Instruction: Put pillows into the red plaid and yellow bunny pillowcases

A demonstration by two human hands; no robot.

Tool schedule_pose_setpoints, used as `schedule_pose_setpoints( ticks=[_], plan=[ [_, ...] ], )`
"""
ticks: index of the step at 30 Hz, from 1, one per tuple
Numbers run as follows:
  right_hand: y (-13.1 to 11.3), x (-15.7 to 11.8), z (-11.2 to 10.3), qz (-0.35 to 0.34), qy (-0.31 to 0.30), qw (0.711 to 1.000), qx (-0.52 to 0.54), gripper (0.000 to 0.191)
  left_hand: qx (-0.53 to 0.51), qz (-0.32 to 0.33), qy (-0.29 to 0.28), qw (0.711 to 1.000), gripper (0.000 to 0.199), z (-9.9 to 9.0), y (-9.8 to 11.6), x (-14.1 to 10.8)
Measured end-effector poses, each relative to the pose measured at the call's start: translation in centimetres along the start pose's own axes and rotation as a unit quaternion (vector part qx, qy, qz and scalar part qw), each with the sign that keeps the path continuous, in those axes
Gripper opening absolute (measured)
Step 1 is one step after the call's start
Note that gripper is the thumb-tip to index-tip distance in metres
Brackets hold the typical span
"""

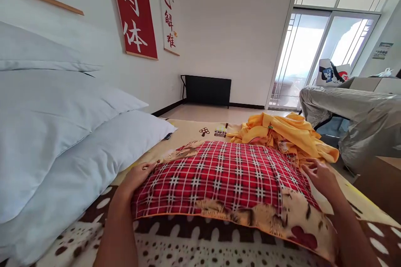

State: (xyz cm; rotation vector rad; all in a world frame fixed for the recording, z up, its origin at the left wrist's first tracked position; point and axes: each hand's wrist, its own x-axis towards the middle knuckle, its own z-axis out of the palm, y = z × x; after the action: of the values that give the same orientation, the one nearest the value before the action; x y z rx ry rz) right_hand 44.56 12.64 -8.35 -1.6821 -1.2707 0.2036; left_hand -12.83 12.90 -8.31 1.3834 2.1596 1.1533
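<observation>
A plump pillow in a red plaid case with tan, cartoon-printed borders lies across the bed in front of me. At its left edge, my left hand is closed, thumb and finger pinching the far left corner; the other fingers are partly hidden. My right hand is by the right edge, fingers apart and tips against or very near the fabric. Just beyond the pillow lies a crumpled yellow cloth. The patterned brown and cream bedding spreads underneath.
White pillows are stacked along the left. A folded black table or panel leans by the far wall. On the right stand plastic-covered furniture, a printed bag and a cardboard box. A sliding glass door is behind.
</observation>
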Motion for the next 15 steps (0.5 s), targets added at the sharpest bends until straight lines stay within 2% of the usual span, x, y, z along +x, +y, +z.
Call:
schedule_pose_setpoints(
  ticks=[2, 4, 5, 6, 10, 13, 15],
  plan=[
    [-2.4, -2.1, -0.2, -0.084, -0.106, 0.988, -0.071, 0.039, 0.021, -0.002, -0.032, 0.999, 0.033, 0.1, 0.1, 0.1],
    [-4.8, -4.7, -0.3, -0.127, -0.251, 0.953, -0.111, 0.049, 0.037, -0.006, -0.046, 0.998, 0.035, 0.1, 0.3, 0.0],
    [-5.9, -6.0, -0.1, -0.137, -0.308, 0.932, -0.133, 0.052, 0.042, -0.008, -0.046, 0.998, 0.034, 0.1, 0.4, -0.1],
    [-6.8, -7.2, 0.2, -0.147, -0.339, 0.915, -0.164, 0.053, 0.046, -0.009, -0.042, 0.998, 0.032, 0.1, 0.5, -0.1],
    [-8.7, -9.8, 1.7, -0.169, -0.334, 0.882, -0.286, 0.039, 0.051, -0.010, -0.022, 0.998, 0.024, -0.1, 0.9, -0.4],
    [-8.5, -9.4, 2.0, -0.174, -0.339, 0.879, -0.286, 0.028, 0.049, -0.012, -0.013, 0.999, 0.025, 0.0, 0.7, -0.5],
    [-8.1, -8.8, 1.5, -0.173, -0.350, 0.883, -0.260, 0.029, 0.045, -0.012, -0.001, 0.999, 0.027, 0.1, 0.4, -0.6]
  ],
)
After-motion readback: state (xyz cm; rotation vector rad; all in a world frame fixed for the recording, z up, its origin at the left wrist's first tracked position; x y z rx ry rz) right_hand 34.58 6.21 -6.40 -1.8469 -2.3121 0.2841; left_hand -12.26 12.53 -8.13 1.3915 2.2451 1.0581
